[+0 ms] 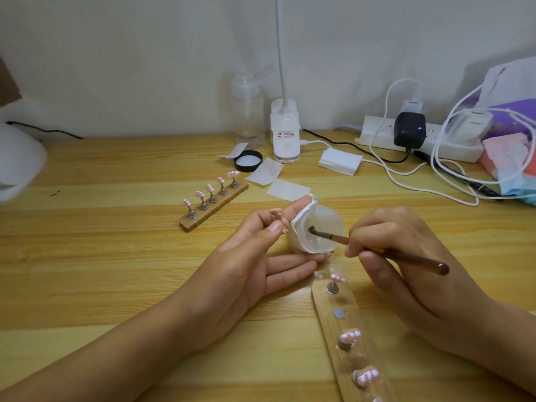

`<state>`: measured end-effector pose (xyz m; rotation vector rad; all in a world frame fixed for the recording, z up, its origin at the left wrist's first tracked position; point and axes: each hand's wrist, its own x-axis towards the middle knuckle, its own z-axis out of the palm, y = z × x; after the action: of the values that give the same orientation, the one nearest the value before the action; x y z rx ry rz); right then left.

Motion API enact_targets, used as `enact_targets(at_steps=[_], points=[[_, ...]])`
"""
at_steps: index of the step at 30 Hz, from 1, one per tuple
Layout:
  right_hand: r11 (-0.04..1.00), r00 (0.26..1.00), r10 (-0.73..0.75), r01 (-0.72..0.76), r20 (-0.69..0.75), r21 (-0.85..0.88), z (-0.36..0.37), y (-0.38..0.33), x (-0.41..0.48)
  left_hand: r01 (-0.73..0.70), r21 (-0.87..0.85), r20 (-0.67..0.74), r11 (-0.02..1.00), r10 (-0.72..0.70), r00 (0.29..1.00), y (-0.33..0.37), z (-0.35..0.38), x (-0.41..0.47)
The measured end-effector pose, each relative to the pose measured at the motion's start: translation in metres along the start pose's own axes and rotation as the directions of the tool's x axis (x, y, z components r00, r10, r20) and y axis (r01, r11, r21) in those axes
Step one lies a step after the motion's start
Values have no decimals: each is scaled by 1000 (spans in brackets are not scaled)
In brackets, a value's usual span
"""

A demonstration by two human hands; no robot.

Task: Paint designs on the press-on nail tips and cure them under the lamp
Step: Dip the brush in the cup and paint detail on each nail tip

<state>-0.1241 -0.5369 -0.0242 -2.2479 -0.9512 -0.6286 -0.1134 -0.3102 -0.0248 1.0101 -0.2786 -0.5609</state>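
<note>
My left hand (pixel 261 256) pinches a small nail-tip stand (pixel 278 220) between thumb and forefinger, and its other fingers steady an open white gel jar (pixel 317 230). With its fingers curled round a brown brush (pixel 377 250), my right hand (pixel 406 256) has the brush's tip dipped in the jar. A wooden holder (pixel 348 343) near me carries pink nail tips with white dots, and one magnet spot on it is bare. A second wooden holder (pixel 214 203) with several dotted pink tips stands further back.
A black jar lid (pixel 248 161), paper wipes (pixel 275 178), a clear bottle (pixel 248 111) and a white lamp base (pixel 285 132) stand at the back. A power strip (pixel 420 137) with cables and a bag fill the right. A white curing lamp (pixel 17 161) sits at the left edge.
</note>
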Motion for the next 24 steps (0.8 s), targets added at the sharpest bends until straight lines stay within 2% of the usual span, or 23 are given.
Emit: enact_targets(at_steps=[5, 12, 19, 24], points=[[1000, 999, -29, 29, -36, 3, -2, 0, -1, -1, -3, -14, 1000, 1, 1000, 0, 2, 0], [992, 997, -67, 63, -33, -107, -1, 1, 3, -3, 23, -28, 1000, 3, 1000, 1, 4, -1], [992, 993, -100, 95, -57, -87, -3, 0, 4, -4, 29, -30, 1000, 5, 1000, 1, 4, -1], [973, 988, -148, 140, -32, -184, -4, 1, 9, -6, 36, -29, 999, 7, 1000, 1, 5, -1]])
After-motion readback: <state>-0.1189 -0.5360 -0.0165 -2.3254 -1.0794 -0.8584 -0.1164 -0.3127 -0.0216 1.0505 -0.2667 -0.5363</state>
